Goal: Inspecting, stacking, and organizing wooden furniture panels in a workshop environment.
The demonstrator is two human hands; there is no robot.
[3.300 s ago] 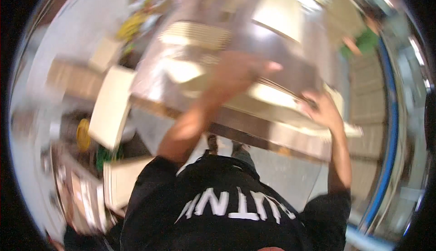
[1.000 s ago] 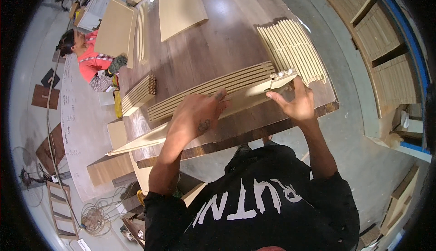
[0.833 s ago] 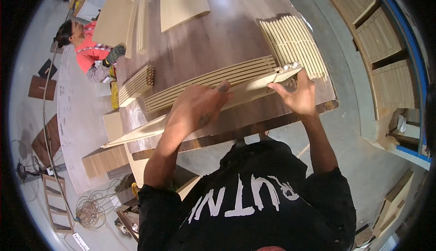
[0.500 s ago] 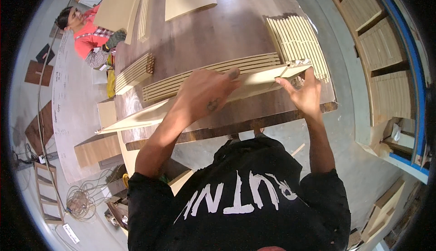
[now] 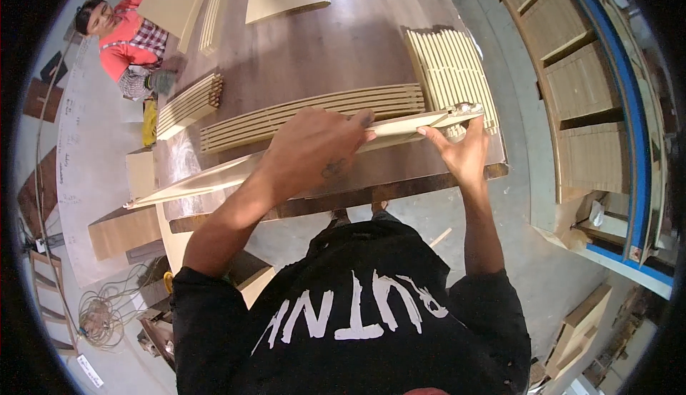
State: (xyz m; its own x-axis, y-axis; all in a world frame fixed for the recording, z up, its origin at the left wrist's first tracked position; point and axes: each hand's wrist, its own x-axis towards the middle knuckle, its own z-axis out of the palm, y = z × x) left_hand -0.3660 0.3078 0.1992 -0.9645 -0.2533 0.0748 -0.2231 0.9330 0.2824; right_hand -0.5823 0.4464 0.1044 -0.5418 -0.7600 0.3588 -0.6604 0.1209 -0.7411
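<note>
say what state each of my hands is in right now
Left hand: closed, holding the long, flat, pale wooden panel, some fingers hidden.
Right hand: closed, pinching that panel near its right end.

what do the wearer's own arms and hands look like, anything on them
Short black sleeves end near the elbows, on a black shirt with large white lettering. Below them the forearms are bare. Left hand and right hand wear no gloves; a dark, tattoo-like marking shows near the left wrist.
</note>
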